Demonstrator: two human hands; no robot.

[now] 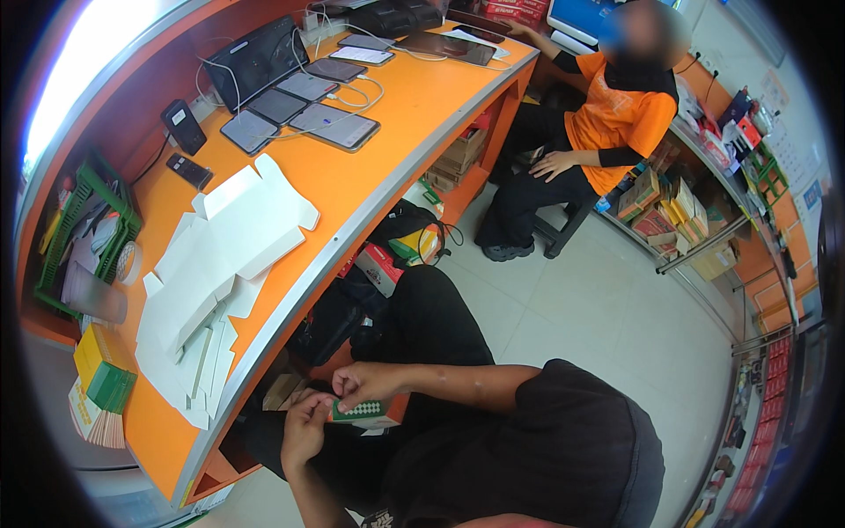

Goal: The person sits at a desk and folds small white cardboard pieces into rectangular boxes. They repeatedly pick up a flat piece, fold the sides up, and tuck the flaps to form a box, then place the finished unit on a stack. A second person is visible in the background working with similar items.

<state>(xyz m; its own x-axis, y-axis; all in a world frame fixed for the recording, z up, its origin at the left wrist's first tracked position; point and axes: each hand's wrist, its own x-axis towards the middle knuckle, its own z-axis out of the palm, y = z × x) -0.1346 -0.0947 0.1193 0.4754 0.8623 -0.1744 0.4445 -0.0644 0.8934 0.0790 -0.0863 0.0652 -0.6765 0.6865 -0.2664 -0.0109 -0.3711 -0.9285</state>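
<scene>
Low beside the table edge, over my dark-trousered lap, I hold a small green, white and orange cardboard box (374, 410). My left hand (305, 429) pinches its left end. My right hand (365, 384) is bent over the upper left edge, with thumb and fingertips closed on the same end. The fingertips of both hands nearly meet there. What lies right between them is too small to make out. On the table nearest my hands lie white flattened, unfolded cartons (238, 233) in an overlapping pile.
Several phones (339, 123) with white cables lie on the orange table (352, 189). A green basket (84, 233) and a stack of yellow-green boxes (106, 370) stand at its left. A person in an orange shirt (616, 119) sits beyond. Stocked shelves (695, 211) line the right wall.
</scene>
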